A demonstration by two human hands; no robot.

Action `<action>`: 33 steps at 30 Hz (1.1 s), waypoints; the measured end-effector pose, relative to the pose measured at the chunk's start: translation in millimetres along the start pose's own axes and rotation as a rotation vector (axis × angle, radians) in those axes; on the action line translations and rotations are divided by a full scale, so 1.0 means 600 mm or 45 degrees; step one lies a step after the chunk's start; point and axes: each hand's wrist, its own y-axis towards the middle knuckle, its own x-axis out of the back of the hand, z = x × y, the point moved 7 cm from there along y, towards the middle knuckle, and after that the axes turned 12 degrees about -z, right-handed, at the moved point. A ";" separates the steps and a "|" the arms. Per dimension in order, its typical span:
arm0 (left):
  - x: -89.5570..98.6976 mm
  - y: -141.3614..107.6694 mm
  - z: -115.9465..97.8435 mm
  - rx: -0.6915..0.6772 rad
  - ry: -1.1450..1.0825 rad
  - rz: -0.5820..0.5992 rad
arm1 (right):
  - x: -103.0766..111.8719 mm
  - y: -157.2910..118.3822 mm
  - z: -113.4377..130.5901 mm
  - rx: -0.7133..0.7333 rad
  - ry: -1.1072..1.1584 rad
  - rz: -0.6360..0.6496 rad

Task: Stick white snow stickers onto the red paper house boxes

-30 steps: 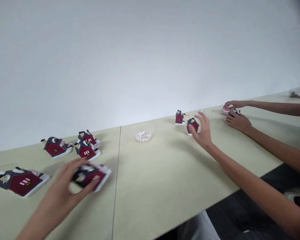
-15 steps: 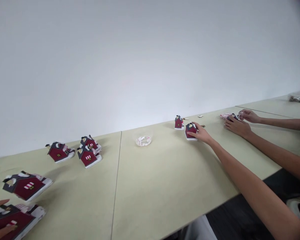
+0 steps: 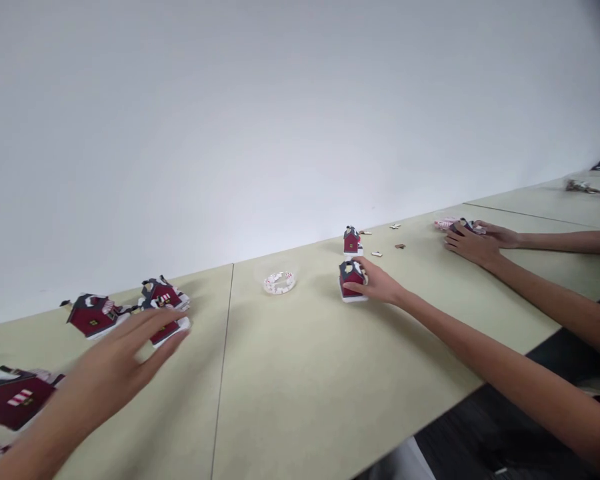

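My right hand grips a small dark-red toy house with a grey roof and white base, thumb on its front wall and fingers round the side. My left hand stretches out over the left part of the table, thumb and fingers apart. Its fingertips are in front of another red house and hide part of it; whether they touch it I cannot tell. Close behind that one stands a similar house, and a further house is left of it.
A clear round tub with white and red pieces stands mid-table. One more house and several small loose pieces lie at the back. To the right, a co-worker's hands work on a house. Another house is at lower left.
My left hand has moved from the nearest house at lower left up and right towards the pair of houses. My right hand has brought its house left and nearer to me.
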 end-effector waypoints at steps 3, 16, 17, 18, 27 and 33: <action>-0.141 0.098 -0.055 -0.032 -0.090 0.268 | -0.033 -0.023 0.066 0.136 0.009 0.105; -0.441 0.227 -0.041 -0.146 0.288 1.050 | 0.051 0.107 -0.236 -0.472 -0.637 -0.173; -0.447 0.229 -0.042 -0.140 0.340 1.063 | 0.049 0.111 -0.245 -0.492 -0.637 -0.172; -0.452 0.230 -0.043 -0.136 0.388 1.077 | 0.046 0.114 -0.250 -0.501 -0.629 -0.174; -0.478 0.216 -0.066 -0.151 0.431 1.176 | 0.040 0.069 -0.134 -0.362 -0.262 -0.278; -0.469 0.222 -0.083 -0.152 0.260 1.113 | -0.049 0.005 0.076 -0.283 0.625 -0.180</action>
